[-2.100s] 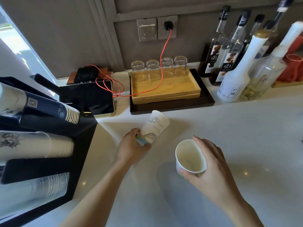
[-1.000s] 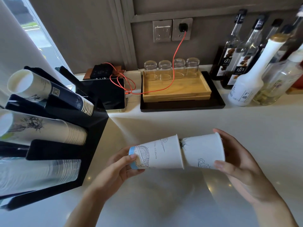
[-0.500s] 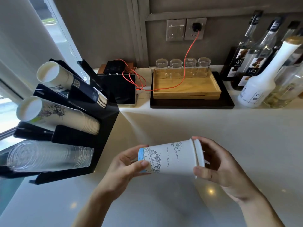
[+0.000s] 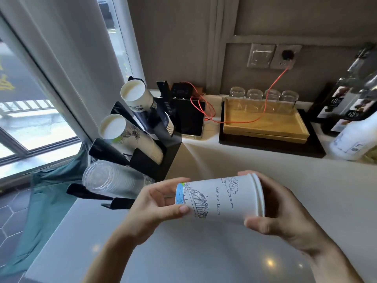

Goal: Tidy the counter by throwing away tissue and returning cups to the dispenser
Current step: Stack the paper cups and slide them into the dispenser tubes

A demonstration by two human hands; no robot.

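Two white paper cups (image 4: 222, 197), printed with line drawings, are nested one inside the other and lie sideways above the counter (image 4: 204, 252). My left hand (image 4: 157, 207) grips their narrow base end; my right hand (image 4: 285, 211) cups the double rim. The black cup dispenser (image 4: 157, 158) stands to the left at the counter's edge. It holds two slanted stacks of paper cups (image 4: 134, 94) and a stack of clear plastic cups (image 4: 110, 180). No tissue is in view.
Behind the dispenser lies a black tablet (image 4: 189, 119) with a red cable (image 4: 271, 82) running to a wall socket. A wooden tray (image 4: 265, 123) with several upturned glasses sits at the back; syrup bottles (image 4: 355, 103) stand far right. A window and curtain fill the left.
The two cups, held apart in separate hands two seconds ago, have been pushed together into one nested pair. My view has swung left towards the dispenser and window.
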